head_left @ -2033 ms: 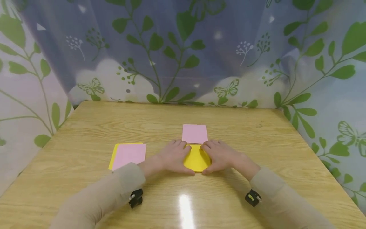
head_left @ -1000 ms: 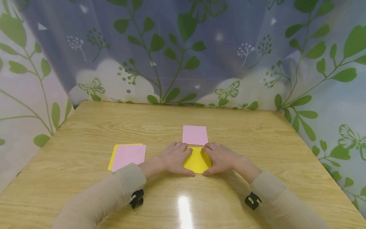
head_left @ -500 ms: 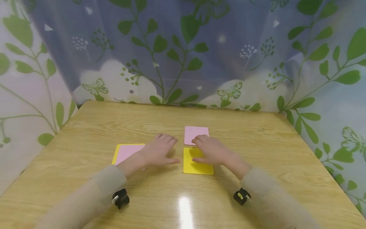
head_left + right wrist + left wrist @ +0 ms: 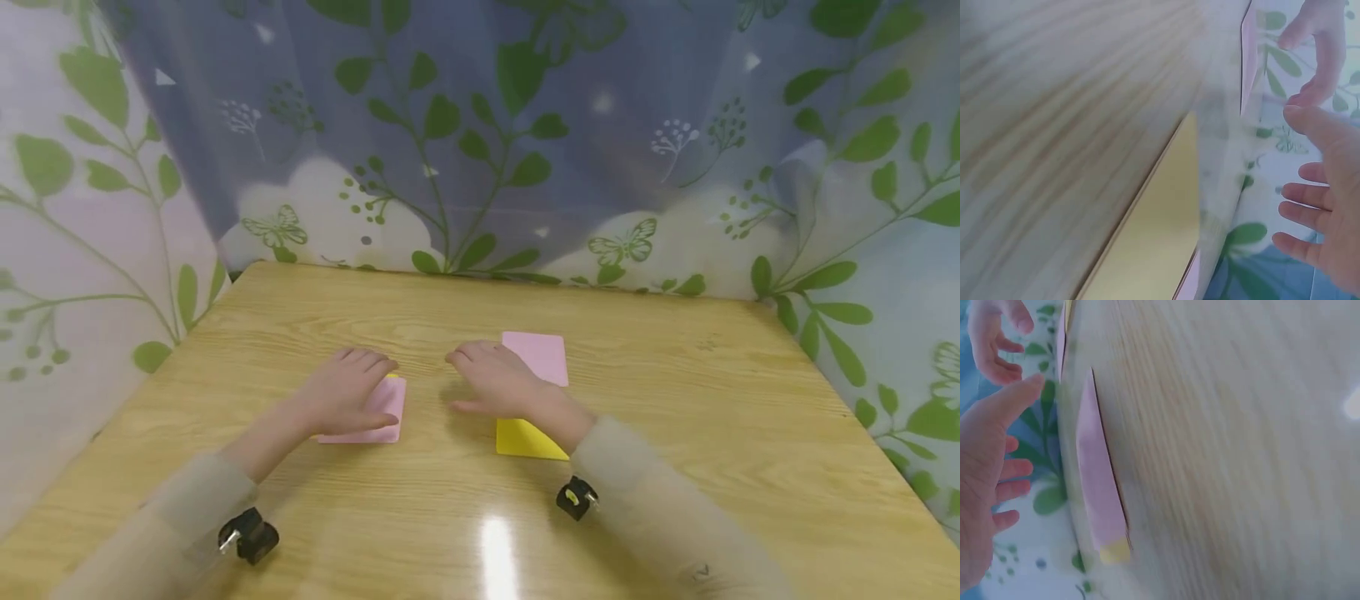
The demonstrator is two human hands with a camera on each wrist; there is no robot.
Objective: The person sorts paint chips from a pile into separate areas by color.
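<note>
Pink sheet [image 4: 378, 410] under left hand [image 4: 341, 392]

two pink sheets [image 4: 536, 357]; two yellow sheets [image 4: 525, 440]; two hands [image 4: 341, 392]

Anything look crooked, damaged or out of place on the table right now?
Nothing stands out. The pink sheet on the left lies a bit off the yellow sheet beneath it, whose edge peeks out. The other pink and yellow sheets lie flat on the table.
</note>
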